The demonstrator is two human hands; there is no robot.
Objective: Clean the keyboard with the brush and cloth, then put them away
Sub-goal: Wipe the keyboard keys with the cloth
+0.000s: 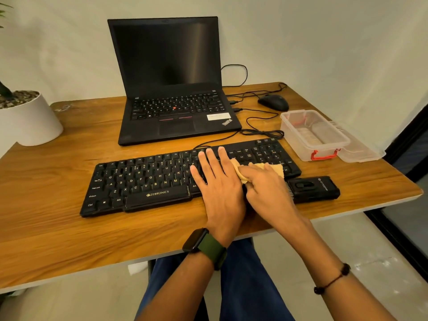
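Right hand (266, 184) presses the cloth (257, 169) on the keyboard (148, 181), fingers curled over it; left hand (217, 179) flat alongside, fingers spread on keys. Brush (312, 188) lies just right of right-hand fingers, long axis left-right, nearest that hand
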